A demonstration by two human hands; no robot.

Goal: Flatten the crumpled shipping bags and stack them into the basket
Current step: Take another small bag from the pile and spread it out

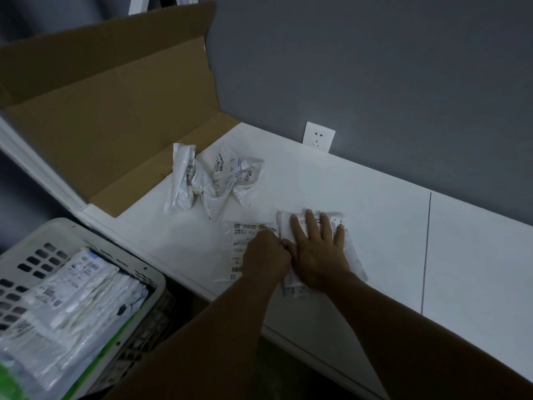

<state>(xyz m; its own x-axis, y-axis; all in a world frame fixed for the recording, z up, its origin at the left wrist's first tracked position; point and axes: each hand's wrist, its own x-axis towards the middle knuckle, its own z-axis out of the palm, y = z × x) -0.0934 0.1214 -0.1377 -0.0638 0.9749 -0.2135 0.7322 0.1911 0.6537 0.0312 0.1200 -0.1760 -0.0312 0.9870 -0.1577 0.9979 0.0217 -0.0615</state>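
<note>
A white shipping bag (pixel 350 255) lies flat on the white table (pixel 389 226) under my right hand (pixel 317 249), whose fingers are spread and pressing down on it. My left hand (pixel 266 256) is curled with its fingertips on the left edge of that bag and rests over a second flat bag (pixel 239 243) with a printed label. A pile of crumpled bags (pixel 213 177) sits farther back on the table. The grey slotted basket (pixel 150 272) stands low at the left and holds a stack of flattened bags (pixel 72 290).
An open cardboard box (pixel 115 111) lies on its side at the back left of the table, touching the crumpled pile. A wall socket (pixel 318 137) sits on the grey wall behind. A seam (pixel 427 249) splits the tabletop on the right.
</note>
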